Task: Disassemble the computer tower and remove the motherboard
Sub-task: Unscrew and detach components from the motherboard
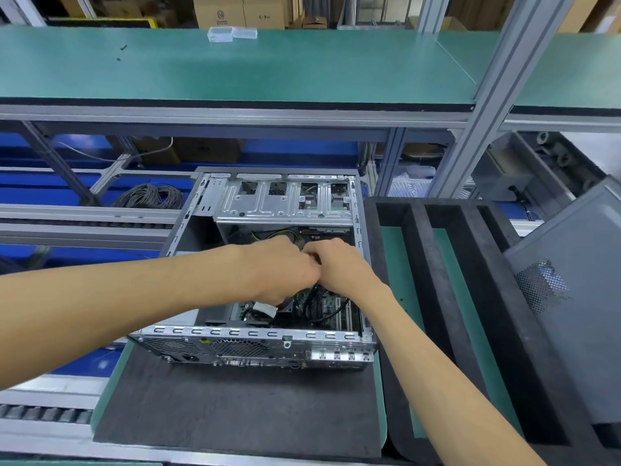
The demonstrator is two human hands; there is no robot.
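Note:
The computer tower (255,344) lies on its side on a dark foam mat, its side panel off and its rear ports facing me. Inside, the green motherboard (331,302) shows at the lower right under black cables (314,307). A silver drive cage (285,201) fills the far end. My left hand (280,269) and my right hand (339,264) meet over the middle of the case, fingers curled down around something between them; what they grip is hidden. A white connector (265,309) hangs just below my left hand.
The removed grey side panel (571,290) leans at the right. A black foam rack (470,297) with slots stands beside the tower. A green shelf (235,68) runs overhead with clear plastic boxes (232,33). Coiled cable (148,196) lies behind at the left.

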